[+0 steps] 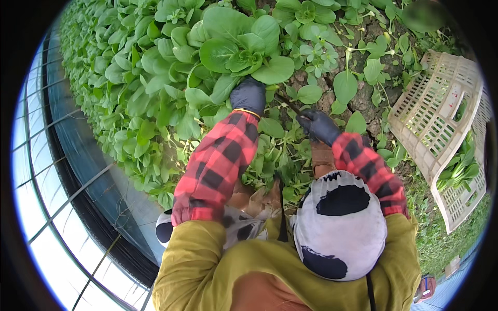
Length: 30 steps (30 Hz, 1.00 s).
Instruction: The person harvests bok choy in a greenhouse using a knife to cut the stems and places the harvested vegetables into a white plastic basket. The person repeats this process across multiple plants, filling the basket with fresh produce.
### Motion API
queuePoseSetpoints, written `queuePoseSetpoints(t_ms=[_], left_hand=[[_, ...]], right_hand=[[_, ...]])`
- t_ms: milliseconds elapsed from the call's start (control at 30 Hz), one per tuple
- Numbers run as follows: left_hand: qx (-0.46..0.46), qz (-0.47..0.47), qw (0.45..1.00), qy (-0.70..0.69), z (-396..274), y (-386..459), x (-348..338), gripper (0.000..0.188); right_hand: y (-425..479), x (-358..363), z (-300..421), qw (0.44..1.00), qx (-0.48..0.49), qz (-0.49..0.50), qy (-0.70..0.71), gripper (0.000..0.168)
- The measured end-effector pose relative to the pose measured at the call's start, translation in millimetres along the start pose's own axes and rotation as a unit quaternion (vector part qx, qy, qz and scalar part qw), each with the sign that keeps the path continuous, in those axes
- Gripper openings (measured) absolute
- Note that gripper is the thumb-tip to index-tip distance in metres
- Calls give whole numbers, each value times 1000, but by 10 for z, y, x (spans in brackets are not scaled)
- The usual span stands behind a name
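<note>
My left hand (248,96), in a dark glove, is closed around the lower part of a leafy green plant (243,46) that looks like bok choy. The plant's broad leaves spread above my knuckles, and its base is hidden. A thin dark tool (287,103), probably a knife, is in my right hand (319,126), also gloved. It slants up and left towards the base of the held plant. A small gap separates the two hands. Loose-looking leaves and stems (286,155) cover the ground between my arms.
Dense leafy plants (128,70) fill the bed to the left. Cracked soil (362,97) with small weeds lies to the right. A tilted white plastic crate (432,109) at right holds cut greens (461,167). Framed plastic sheeting (46,186) lines the far left.
</note>
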<state>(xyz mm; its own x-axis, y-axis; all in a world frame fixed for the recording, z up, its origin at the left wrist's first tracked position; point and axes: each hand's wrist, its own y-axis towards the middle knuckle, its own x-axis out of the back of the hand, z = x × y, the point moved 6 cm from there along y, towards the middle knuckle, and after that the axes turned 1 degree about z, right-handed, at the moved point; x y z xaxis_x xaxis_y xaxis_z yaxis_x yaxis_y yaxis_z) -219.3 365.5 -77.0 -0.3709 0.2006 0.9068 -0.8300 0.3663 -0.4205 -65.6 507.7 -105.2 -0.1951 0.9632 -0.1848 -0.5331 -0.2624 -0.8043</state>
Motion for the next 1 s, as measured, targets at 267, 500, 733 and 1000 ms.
queuePoseSetpoints(t_ms=[267, 500, 733, 1000], left_hand=[[65, 265, 687, -673, -290, -821, 167, 17], [-119, -312, 893, -302, -291, -1116, 1032, 48], [-73, 49, 960, -264, -843, -816, 344, 56], [31, 2, 997, -65, -306, 442, 618, 72]], right_hand=[[-539, 261, 616, 906, 372, -200, -20, 40], [-473, 273, 534, 941, 265, -198, -67, 31], [-828, 265, 417, 891, 345, -233, 178, 22], [-475, 280, -51, 916, 277, -277, -87, 37]])
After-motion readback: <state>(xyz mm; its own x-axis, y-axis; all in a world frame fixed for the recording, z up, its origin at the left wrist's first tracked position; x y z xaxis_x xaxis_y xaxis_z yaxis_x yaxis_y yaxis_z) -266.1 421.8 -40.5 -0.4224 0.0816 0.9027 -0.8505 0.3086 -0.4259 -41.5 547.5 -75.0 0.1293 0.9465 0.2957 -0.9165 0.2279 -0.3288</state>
